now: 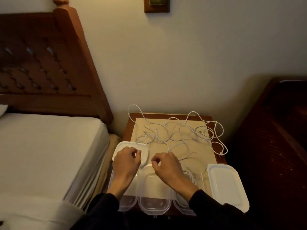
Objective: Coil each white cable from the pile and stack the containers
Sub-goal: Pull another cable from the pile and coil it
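Blurring grip detail, containers (154,203) partly hidden

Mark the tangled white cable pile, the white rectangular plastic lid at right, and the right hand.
tangled white cable pile (176,132), head view, middle of tangle
white rectangular plastic lid (227,185), head view, flat centre
right hand (167,166), head view, back of hand

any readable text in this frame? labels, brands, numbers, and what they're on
None readable.
White lids: plain, no print visible.
Clear containers: no label or embossing legible.
White cables: no markings visible.
Wooden plaque on the wall: cut off by the frame edge, its green inset too blurred to read.
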The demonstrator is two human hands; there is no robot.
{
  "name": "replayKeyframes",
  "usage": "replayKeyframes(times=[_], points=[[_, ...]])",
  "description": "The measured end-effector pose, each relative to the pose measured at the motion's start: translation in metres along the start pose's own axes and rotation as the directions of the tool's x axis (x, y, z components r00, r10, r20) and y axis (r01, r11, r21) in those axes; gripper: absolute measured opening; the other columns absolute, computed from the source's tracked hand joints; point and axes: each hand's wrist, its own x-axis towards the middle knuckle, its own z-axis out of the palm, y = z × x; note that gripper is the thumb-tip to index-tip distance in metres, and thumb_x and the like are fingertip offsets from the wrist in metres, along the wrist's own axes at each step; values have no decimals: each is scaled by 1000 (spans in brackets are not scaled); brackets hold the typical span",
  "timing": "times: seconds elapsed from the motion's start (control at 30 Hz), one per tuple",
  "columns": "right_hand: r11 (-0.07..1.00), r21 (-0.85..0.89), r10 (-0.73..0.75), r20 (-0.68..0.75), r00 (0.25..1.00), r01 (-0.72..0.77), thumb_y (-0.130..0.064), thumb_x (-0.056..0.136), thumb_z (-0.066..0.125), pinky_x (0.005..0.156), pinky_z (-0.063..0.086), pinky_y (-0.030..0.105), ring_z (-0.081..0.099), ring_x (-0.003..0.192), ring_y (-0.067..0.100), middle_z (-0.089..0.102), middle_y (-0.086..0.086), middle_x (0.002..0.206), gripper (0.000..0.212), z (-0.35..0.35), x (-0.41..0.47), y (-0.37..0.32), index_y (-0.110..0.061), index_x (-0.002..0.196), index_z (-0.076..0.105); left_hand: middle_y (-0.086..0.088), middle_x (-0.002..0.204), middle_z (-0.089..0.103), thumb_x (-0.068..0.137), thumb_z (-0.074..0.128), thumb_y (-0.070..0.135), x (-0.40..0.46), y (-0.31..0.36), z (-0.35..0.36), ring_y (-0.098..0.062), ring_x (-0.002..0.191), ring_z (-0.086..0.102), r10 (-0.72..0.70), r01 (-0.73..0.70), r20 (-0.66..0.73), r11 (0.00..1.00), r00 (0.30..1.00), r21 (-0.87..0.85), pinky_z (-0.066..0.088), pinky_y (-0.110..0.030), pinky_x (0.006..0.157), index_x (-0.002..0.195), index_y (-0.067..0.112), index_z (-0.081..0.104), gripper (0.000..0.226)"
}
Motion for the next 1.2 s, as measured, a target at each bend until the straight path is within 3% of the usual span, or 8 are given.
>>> replayKeyframes(times=[0.1,0.2,0.27,0.53,0.9,1.03,1.1,1.2], points=[[998,-41,51,71,996,-48,-17,84,49,66,55,37,65,79,27,72,7,89,25,24,36,-9,-13,85,73,5,98,70,88,65,38,34,-31,4,-9,76,57,-156,155,10,987,988,40,46,-18,63,94,21,73,20],[989,-87,127,141,982,-116,-13,84,52,63,49,34,64,83,33,67,13,93,17,44,59,-8,-6,84,67,0,106,67,86,66,34,54,-59,6,-16,84,60,-263,255,92,963,960,91,55,-29,72,106,19,69,25],[982,-109,170,154,973,-154,-11,83,55,60,43,32,62,80,32,64,12,88,7,53,68,-5,-8,77,59,-1,103,66,87,67,32,60,-70,6,-17,81,59,-303,283,167,950,938,131,51,-28,67,107,17,65,25],[970,-35,242,125,962,-240,-19,85,70,77,55,34,63,92,26,64,7,103,20,70,82,-8,-10,101,64,-6,95,68,87,69,21,69,-83,11,-17,72,56,-361,329,218,929,907,169,42,-26,58,97,12,68,13],[901,140,396,121,910,-411,-12,79,78,81,55,32,61,100,27,59,8,108,34,65,81,-11,-7,105,58,-4,83,67,84,70,12,75,-82,9,-11,61,57,-413,416,227,909,882,38,44,-20,48,83,13,69,1],[892,181,399,122,909,-415,-13,82,76,75,49,24,54,91,19,50,0,98,32,57,81,-16,-9,107,57,-8,83,70,82,68,7,73,-79,5,-14,63,59,-426,436,187,900,885,-12,48,-24,49,79,10,71,5],[882,212,406,114,907,-421,-15,80,77,73,47,22,53,88,17,49,-1,96,30,54,83,-17,-11,104,59,-8,81,68,83,67,5,74,-73,-3,-12,59,55,-416,427,156,903,896,-41,41,-20,45,79,7,72,7],[843,294,441,107,891,-452,-17,74,81,74,56,26,62,83,17,59,0,97,28,45,85,-22,-15,94,62,-7,79,68,83,67,6,79,-59,-22,-12,61,54,-387,394,85,915,918,-85,38,-19,48,79,8,74,8]])
